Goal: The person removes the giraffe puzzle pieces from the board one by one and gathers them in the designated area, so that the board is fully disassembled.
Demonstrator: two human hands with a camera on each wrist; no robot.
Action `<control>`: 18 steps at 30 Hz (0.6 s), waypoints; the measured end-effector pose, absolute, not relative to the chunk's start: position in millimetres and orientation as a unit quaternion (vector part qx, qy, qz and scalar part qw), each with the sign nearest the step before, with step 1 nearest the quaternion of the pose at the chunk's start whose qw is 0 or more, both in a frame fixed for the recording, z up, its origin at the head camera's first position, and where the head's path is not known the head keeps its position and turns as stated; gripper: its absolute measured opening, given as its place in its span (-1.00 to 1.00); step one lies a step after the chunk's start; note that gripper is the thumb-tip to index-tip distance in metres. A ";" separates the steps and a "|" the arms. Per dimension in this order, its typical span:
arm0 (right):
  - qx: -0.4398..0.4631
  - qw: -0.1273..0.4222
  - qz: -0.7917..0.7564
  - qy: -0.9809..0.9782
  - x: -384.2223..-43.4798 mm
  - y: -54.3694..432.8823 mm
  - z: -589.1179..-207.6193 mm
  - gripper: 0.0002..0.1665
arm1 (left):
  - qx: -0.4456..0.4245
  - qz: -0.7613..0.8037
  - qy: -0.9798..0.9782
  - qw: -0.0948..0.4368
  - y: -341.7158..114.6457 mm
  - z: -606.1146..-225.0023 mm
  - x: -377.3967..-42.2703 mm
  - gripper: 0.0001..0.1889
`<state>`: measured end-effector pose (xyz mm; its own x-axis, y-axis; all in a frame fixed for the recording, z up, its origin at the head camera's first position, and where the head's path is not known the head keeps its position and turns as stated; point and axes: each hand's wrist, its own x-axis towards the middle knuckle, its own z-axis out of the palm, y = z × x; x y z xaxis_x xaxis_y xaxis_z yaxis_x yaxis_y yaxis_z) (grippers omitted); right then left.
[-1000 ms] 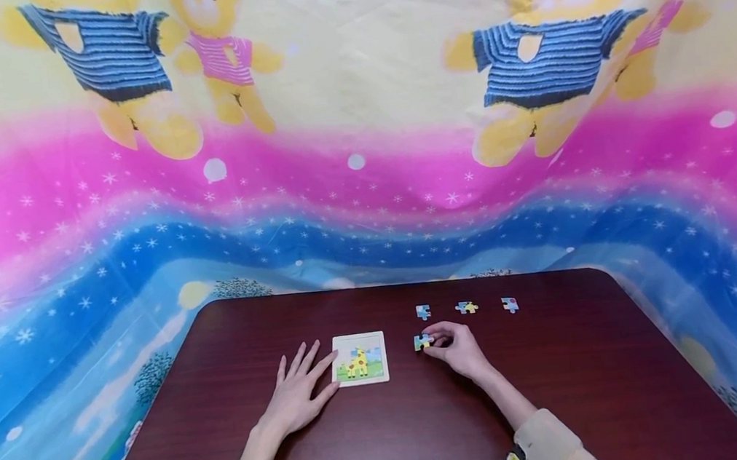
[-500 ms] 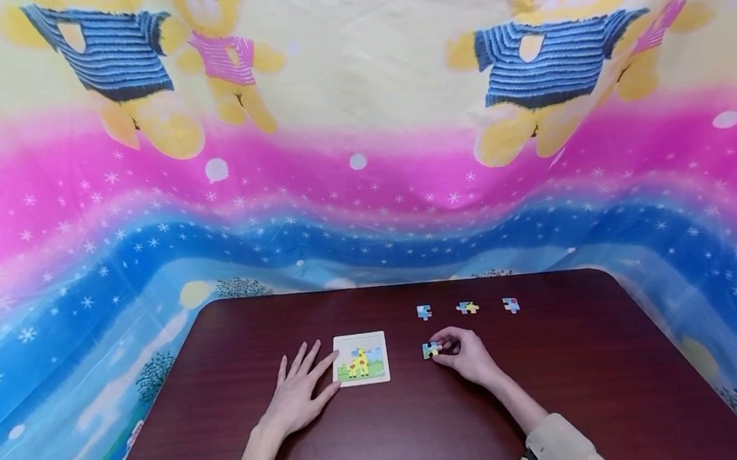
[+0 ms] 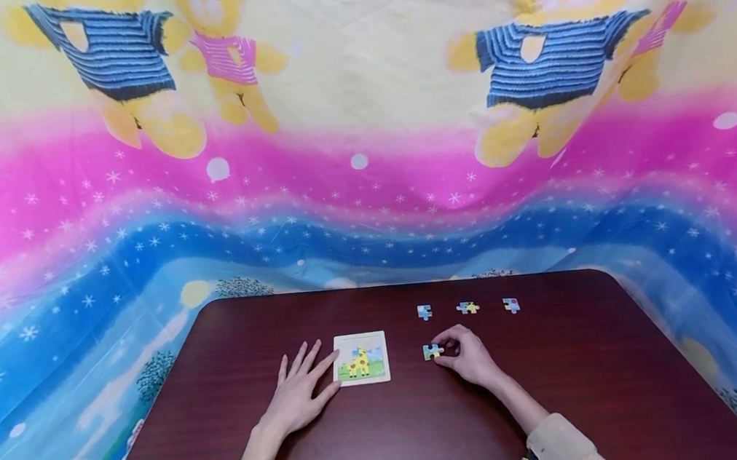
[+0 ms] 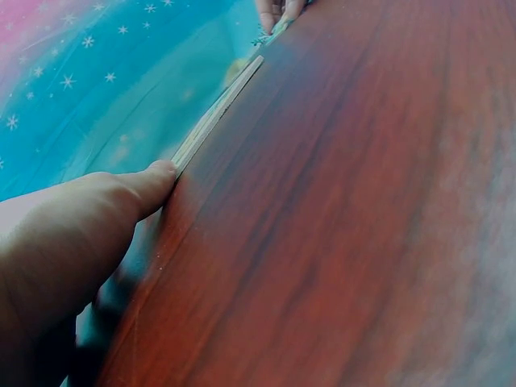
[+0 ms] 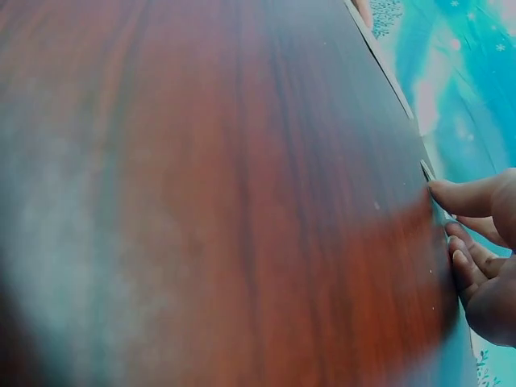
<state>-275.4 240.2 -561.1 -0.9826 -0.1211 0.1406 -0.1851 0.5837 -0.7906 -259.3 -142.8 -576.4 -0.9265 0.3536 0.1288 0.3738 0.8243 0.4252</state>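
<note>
A square puzzle board (image 3: 385, 357) with a yellow giraffe picture lies left of centre on the table. My left hand (image 3: 294, 399) rests palm down with fingers spread, its index finger and thumb touching the board's left edge. The left wrist view shows the thumb against the board's side (image 4: 214, 119). To the right of the board, my right hand (image 3: 470, 358) pinches a blue, yellow and green jigsaw piece (image 3: 430, 352) at its right side, low at the tabletop. Seen edge-on in the right wrist view, the piece (image 5: 427, 171) meets the thumb.
Three loose jigsaw pieces lie in a row farther back: a blue one (image 3: 425, 312), a yellow and blue one (image 3: 468, 307), and a blue one with a red spot (image 3: 511, 305). The dark wooden table (image 3: 387, 440) ends at a printed curtain (image 3: 367, 215).
My right hand has moved a little right and toward me with the jigsaw piece, then almost stopped during the last half second. The left hand and board have stayed put.
</note>
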 end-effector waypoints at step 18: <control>0.157 0.018 0.434 -0.887 -289.4 195.6 -542.0 -0.62 | -0.189 -0.222 -0.956 0.017 -143.2 -575.2 -258.5 -0.32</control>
<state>-289.4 195.6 -542.0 -0.9501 -0.2622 0.1689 -0.2942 0.5738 -0.7643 -258.5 -143.2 -575.2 -0.9276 0.3546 0.1172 0.3700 0.8296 0.4182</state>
